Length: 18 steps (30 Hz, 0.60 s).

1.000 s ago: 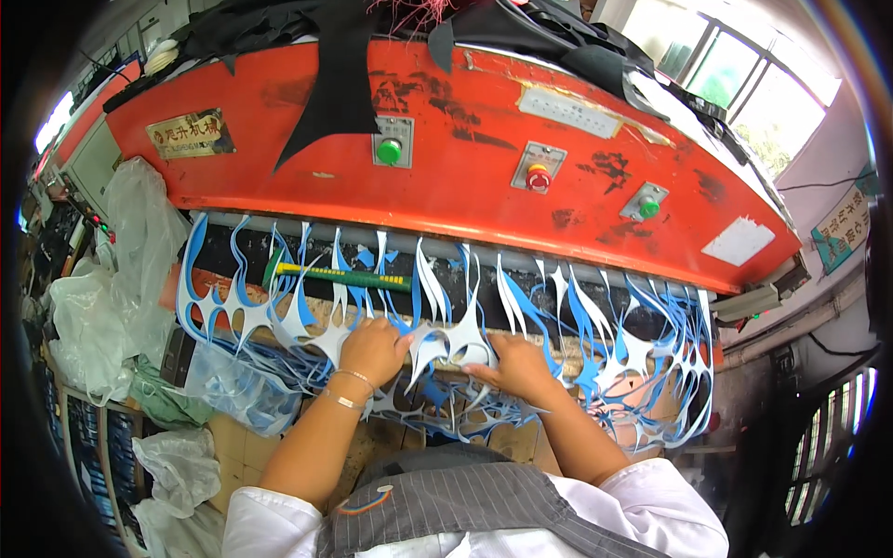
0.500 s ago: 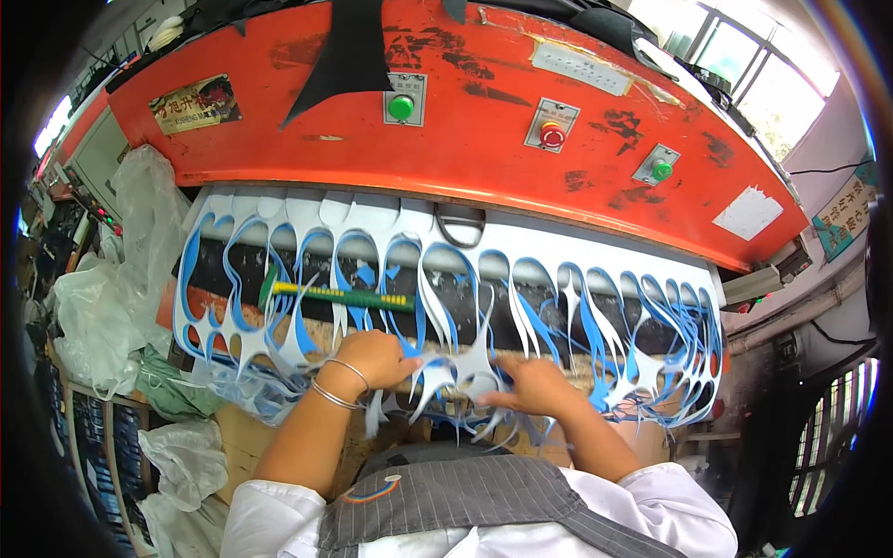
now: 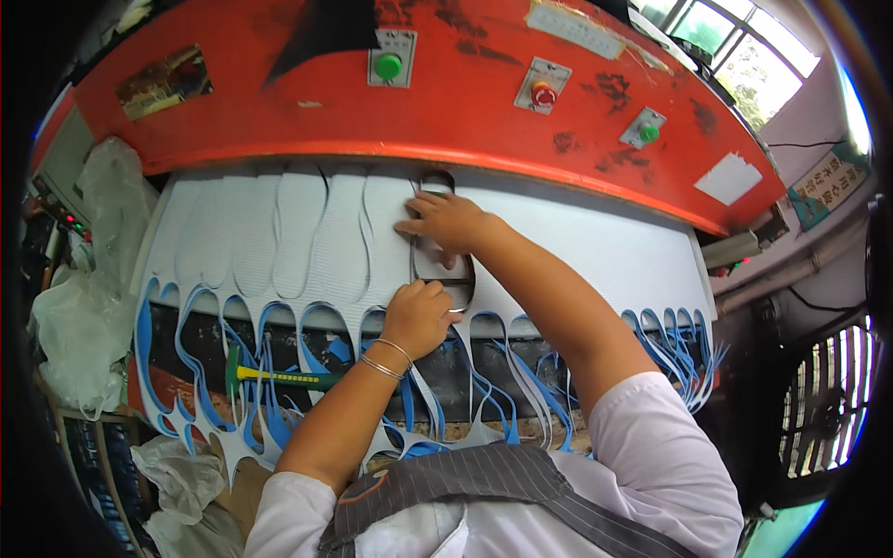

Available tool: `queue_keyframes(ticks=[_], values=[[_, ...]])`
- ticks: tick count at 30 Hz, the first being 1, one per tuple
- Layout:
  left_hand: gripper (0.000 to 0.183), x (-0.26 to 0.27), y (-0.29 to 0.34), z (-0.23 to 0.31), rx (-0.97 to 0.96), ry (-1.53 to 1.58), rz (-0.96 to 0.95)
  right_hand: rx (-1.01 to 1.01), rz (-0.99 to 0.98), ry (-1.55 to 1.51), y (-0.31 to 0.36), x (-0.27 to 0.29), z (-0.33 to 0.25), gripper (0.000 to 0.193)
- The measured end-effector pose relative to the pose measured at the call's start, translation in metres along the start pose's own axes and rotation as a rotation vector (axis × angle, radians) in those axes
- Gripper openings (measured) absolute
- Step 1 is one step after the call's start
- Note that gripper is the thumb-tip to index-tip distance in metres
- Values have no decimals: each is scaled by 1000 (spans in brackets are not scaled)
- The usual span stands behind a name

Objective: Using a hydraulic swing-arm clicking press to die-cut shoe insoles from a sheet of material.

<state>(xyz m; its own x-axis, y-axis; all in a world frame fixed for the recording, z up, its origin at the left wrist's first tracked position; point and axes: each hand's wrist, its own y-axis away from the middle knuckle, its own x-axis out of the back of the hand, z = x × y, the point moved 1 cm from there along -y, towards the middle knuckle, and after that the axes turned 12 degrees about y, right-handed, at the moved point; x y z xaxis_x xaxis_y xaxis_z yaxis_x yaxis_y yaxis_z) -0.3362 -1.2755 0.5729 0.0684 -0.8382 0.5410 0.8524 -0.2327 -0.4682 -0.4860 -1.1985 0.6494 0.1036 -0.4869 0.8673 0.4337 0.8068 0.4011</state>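
Observation:
A long metal-rimmed cutting die [image 3: 471,279], shaped like a shoe sole, lies on white ribbed sheet material [image 3: 567,232]. My left hand [image 3: 419,318] is closed on the die's near end, its thumb by the right rim. Across the far half lies my right hand [image 3: 448,226], fingers spread and reaching over the left rim. It covers part of the die. Left of the die, curved cut outlines run through the sheet. Along the near edge hangs a scalloped fringe of blue and white offcut strips [image 3: 502,400].
A green and yellow hammer [image 3: 288,378] lies among the strips at left, partly behind my left forearm. Beyond the sheet stands a red machine beam [image 3: 279,121] with a green button [image 3: 388,66] and a red button [image 3: 543,93]. Plastic bags [image 3: 79,325] hang at left.
Both hands have left the near fringe and moved forward onto the die. The sheet now reaches farther toward me, and the die shows almost whole rather than only its near end.

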Motion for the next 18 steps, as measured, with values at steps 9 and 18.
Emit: queue_keyframes(ticks=[9, 18], values=[[45, -8, -13, 3, 41, 166, 293, 62, 516, -135, -21, -61, 22, 19], [74, -29, -5, -4, 136, -531, -125, -268, 1353, -1378, 68, -68, 77, 9]])
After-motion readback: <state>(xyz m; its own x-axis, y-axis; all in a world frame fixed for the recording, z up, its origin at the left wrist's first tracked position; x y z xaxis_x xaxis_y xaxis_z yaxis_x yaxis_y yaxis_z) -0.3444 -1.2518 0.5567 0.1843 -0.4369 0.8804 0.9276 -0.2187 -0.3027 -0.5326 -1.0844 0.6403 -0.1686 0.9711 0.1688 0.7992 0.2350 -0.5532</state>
